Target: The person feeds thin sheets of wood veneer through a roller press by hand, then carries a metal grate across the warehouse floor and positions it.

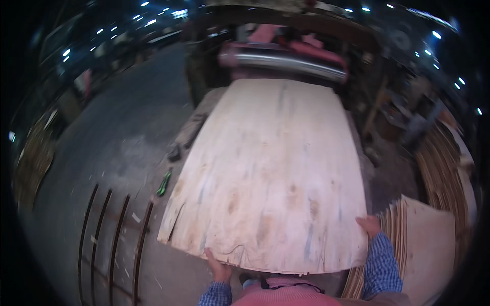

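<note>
A large pale wood veneer sheet [270, 168] with knots and dark streaks stretches out in front of me. Its far edge lies just before a shiny metal roller [286, 60]. My left hand [219, 269] is closed on the near edge, left of the middle, thumb on top and fingers hidden beneath. At the right edge, close to the near corner, my right hand [370, 225] grips the sheet the same way. A long split runs in from the near left corner, and a curved crack shows beside my left thumb.
Upright stacks of veneer [429, 239] stand close by my right arm. A rack of thin metal bars [116, 245] lies on the floor at the left. A small green tool [164, 182] rests beside the sheet's left edge. Another veneer stack [33, 158] is at the far left.
</note>
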### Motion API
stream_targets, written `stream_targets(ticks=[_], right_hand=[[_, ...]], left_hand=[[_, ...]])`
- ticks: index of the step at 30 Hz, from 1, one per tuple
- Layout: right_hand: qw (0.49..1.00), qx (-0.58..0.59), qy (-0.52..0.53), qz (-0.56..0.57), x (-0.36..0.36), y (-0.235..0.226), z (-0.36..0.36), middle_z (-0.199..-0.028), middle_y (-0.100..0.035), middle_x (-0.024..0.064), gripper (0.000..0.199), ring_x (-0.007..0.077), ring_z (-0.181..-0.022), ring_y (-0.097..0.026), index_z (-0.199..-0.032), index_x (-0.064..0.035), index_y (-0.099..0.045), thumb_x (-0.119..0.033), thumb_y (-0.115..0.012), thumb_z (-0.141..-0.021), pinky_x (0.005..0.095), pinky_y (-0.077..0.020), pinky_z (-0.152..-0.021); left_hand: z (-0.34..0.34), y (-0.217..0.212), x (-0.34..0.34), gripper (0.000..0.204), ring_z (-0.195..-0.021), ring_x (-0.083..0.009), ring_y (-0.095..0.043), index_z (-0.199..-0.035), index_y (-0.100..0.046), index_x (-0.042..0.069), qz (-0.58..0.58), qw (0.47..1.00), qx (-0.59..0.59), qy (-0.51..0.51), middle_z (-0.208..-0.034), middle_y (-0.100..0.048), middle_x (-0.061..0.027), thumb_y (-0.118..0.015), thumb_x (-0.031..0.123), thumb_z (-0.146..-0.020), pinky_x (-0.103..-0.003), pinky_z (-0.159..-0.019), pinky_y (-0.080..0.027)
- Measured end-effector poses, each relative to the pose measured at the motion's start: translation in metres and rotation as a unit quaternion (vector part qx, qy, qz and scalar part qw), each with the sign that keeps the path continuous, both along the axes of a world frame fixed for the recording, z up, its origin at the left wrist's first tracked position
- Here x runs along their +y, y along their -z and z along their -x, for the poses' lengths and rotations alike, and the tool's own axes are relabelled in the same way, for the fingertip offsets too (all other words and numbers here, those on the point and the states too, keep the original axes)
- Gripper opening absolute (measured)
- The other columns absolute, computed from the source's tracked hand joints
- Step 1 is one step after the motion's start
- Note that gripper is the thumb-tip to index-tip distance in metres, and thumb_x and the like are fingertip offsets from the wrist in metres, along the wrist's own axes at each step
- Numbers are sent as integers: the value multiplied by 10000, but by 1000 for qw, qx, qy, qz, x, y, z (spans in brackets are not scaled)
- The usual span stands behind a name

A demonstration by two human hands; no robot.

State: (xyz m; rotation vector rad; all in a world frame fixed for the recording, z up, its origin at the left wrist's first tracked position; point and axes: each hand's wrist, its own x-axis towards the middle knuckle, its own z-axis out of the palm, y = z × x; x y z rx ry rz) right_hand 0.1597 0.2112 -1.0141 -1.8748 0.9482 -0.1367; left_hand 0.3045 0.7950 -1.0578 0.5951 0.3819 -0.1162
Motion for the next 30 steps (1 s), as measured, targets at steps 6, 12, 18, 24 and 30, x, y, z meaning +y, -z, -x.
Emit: stream_targets(ticks=[6,12,18,24,30], right_hand=[[961,-81,74,-254,68,-88,46,-1128,-665,137,396,210,-950,-668,-1243,57,-558,-87,-630,-881,340,-540,-836],[944,-199,-64,-255,125,-183,39,-1170,-649,167,475,235,-1035,-653,-1282,72,-524,-88,-585,-839,348,-512,-917],[850,-393,-33,-348,116,-189,45,-1189,-637,209,530,285,-1043,-654,-1281,97,-510,-126,-530,-801,360,-514,-936],[901,-255,61,-347,85,-75,58,-1118,-660,152,454,270,-1007,-661,-1237,40,-557,-106,-578,-807,382,-535,-893],[879,-216,33,-423,62,-18,54,-1090,-666,132,375,239,-947,-676,-1215,37,-567,-45,-563,-849,376,-557,-826]], left_hand=[[13,-20,37,756,-1284,-316,-460,-1409,-416,88,-129,961,143,198,-1428,-467,-98,-408,669,-925,-466,-1008,-420],[46,59,107,664,-1057,-265,-628,-1233,-541,21,-42,885,152,438,-1207,-626,-150,-444,602,-925,-419,-760,-553],[30,-86,-7,726,-909,-313,-636,-1287,-459,-9,182,969,-37,165,-1216,-606,-156,-514,611,-914,-418,-848,-510],[-31,-17,-10,502,-1033,-291,-588,-1175,-477,-67,64,987,69,127,-1182,-581,-173,-460,406,-1010,-403,-926,-490],[-42,-11,-23,464,-1127,-297,-539,-1127,-467,-90,19,988,104,115,-1185,-545,-188,-451,360,-1017,-415,-1005,-441]])
